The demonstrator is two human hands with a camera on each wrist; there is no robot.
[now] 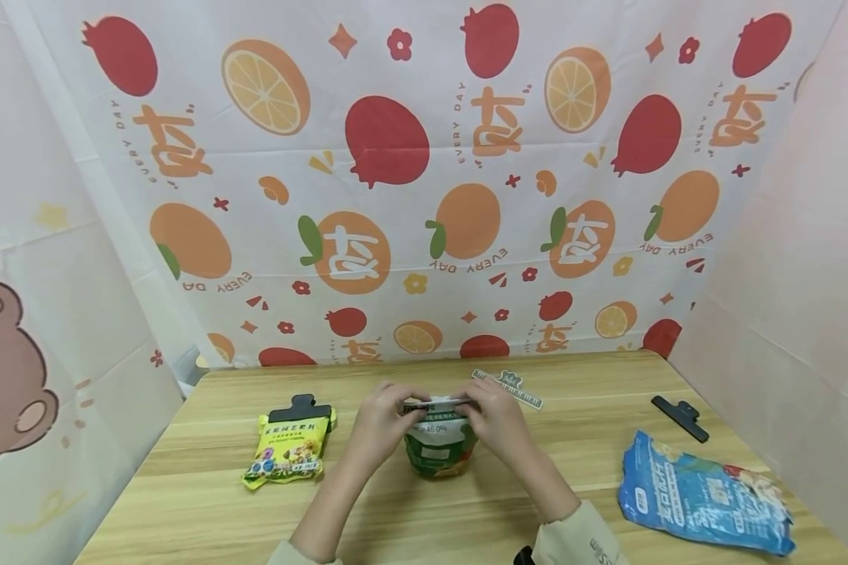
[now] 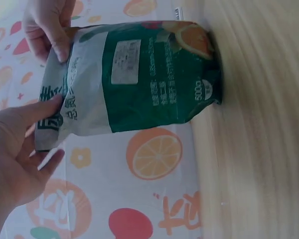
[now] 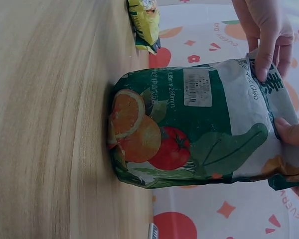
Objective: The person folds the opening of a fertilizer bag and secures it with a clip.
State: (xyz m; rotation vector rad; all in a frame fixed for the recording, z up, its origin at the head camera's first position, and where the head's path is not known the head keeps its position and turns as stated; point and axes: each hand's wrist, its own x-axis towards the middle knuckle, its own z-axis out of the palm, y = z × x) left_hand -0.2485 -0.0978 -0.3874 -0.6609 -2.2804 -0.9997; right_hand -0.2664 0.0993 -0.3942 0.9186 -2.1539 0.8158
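Observation:
A green and white fertilizer bag (image 1: 438, 449) stands upright on the wooden table, printed with fruit and Chinese characters. My left hand (image 1: 385, 416) pinches the left side of its top edge between thumb and fingers. On the other side of that edge, my right hand (image 1: 495, 410) pinches it the same way. In the left wrist view the bag's top (image 2: 49, 112) looks flattened and folded between both hands. The right wrist view shows the bag's base (image 3: 120, 144) resting on the table.
To the left lies a yellow bag (image 1: 290, 451) with a black clip (image 1: 301, 408) across its top. A blue bag (image 1: 703, 494) lies at the right, near another black clip (image 1: 681, 417). Behind my right hand is a white clip with piano-key print (image 1: 526, 394).

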